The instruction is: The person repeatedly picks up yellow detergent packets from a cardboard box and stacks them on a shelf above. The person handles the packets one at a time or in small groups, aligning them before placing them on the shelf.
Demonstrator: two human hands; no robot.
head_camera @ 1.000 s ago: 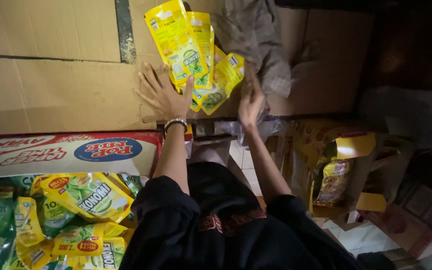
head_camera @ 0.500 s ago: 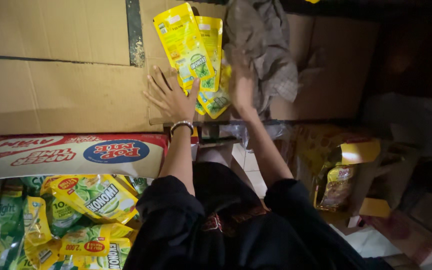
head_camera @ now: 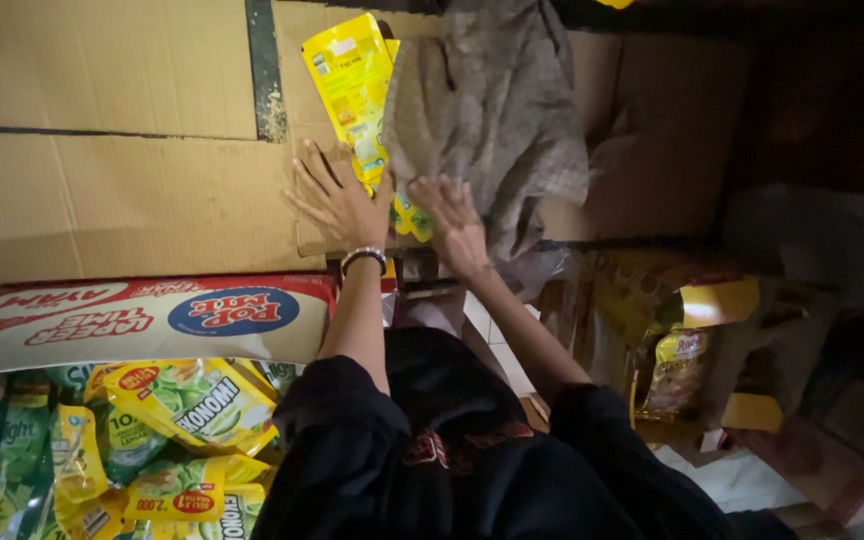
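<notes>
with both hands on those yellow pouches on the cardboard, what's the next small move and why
Probably close the fingers of both hands around the yellow pouches and gather them. The left hand lies open with fingers spread beside them, and the right hand rests on their lower end next to the grey cloth, so neither seems to grip yet.

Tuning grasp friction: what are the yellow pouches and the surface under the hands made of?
Yellow rectangular pouches: seemingly thin plastic film, glossy, going by the sheen and creases. Brown flat sheets under the left hand and right hand: likely matte cardboard, with fold seams visible.
</notes>
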